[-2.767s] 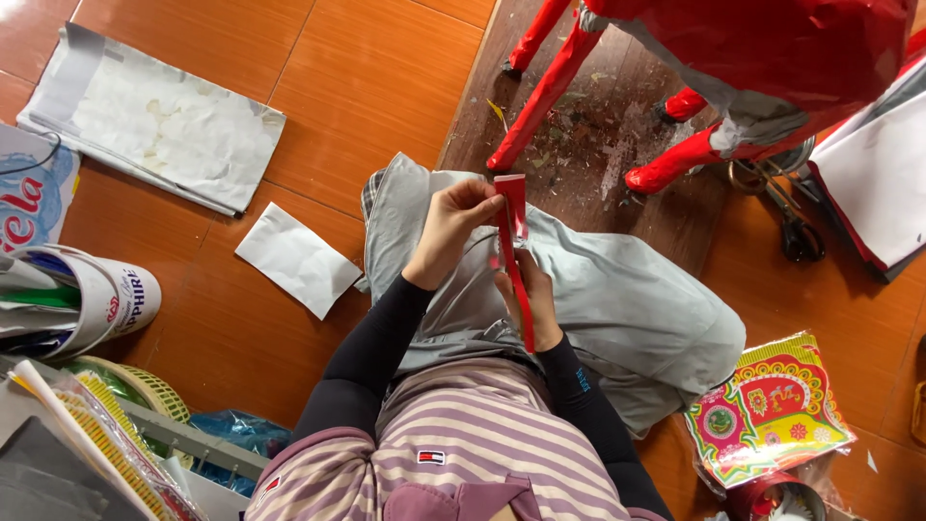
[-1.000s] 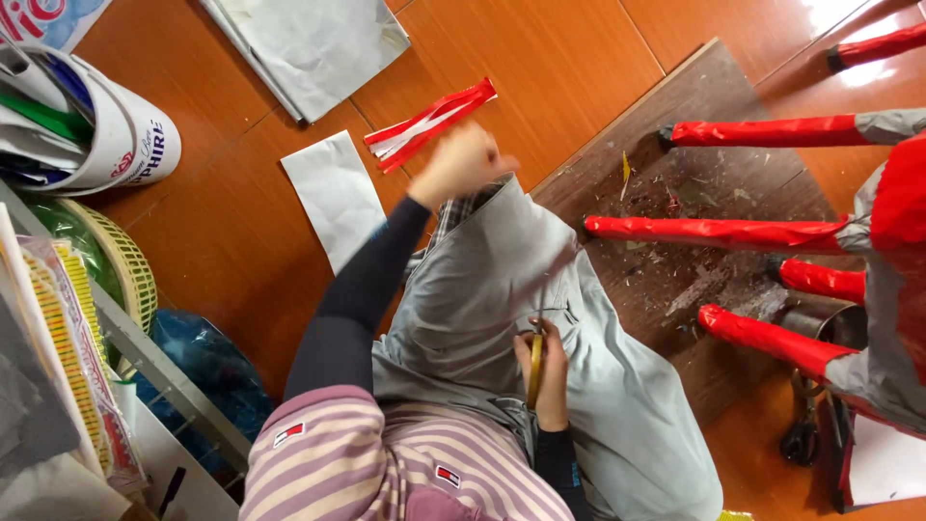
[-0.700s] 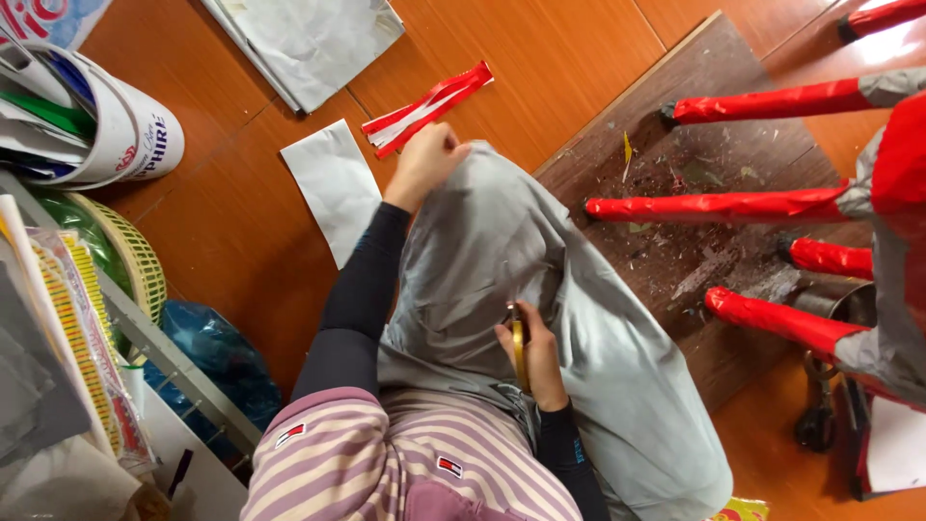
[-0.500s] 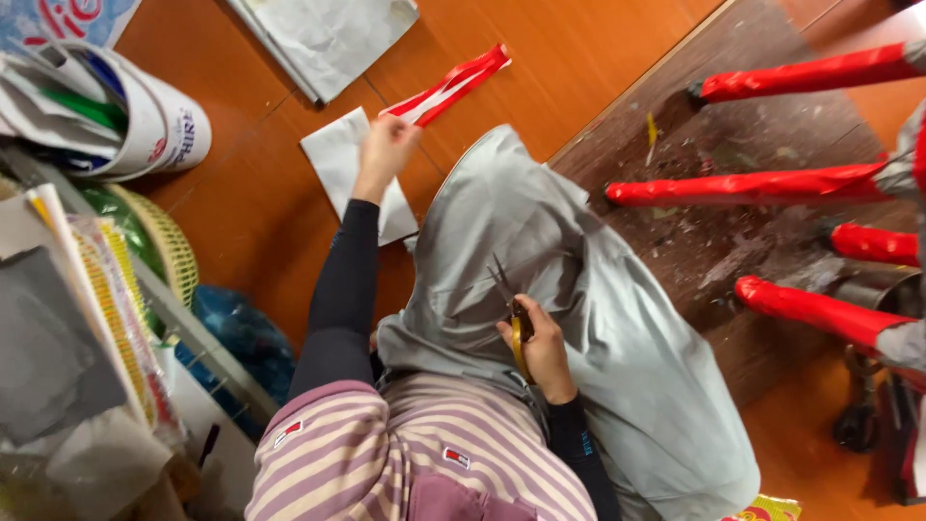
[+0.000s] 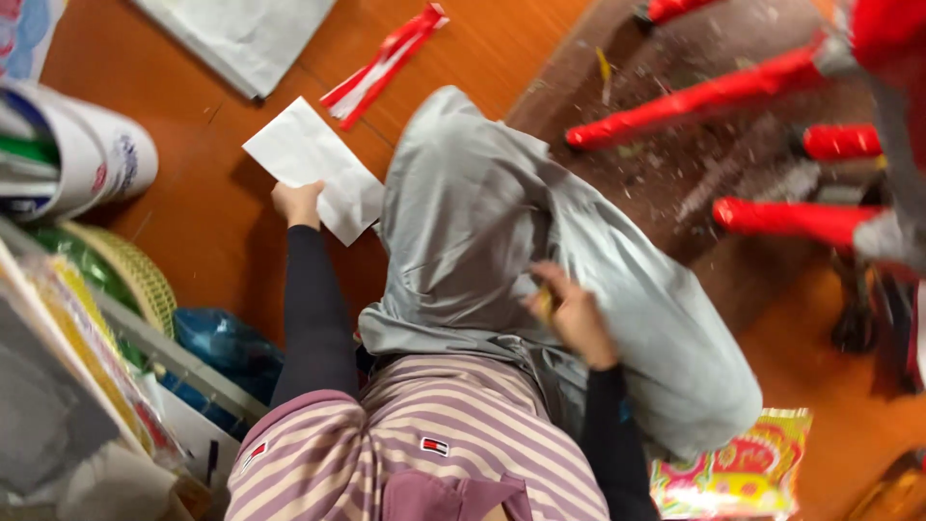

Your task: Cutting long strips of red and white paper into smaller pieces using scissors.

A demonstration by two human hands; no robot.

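My left hand (image 5: 297, 203) reaches out to the floor and grips the near edge of a white sheet of paper (image 5: 311, 162). Just beyond that paper a red and white folded strip (image 5: 386, 62) lies loose on the orange floor. A grey cloth (image 5: 482, 241) covers my lap. On it rests my right hand (image 5: 571, 311), closed around a small yellow-handled tool that looks like scissors (image 5: 546, 305); most of the tool is hidden by the fingers.
A white bucket (image 5: 101, 159) lies on its side at the left, by a green and yellow basket (image 5: 130, 280) and a blue bag (image 5: 227, 349). Red stool legs (image 5: 694, 101) stand on a dark mat (image 5: 666, 183). A colourful packet (image 5: 743, 473) lies lower right, a large white sheet (image 5: 241, 34) at the top.
My left hand let go of the red and white strip on the floor and moved back to the white paper. My right hand sank to my lap with the tool.
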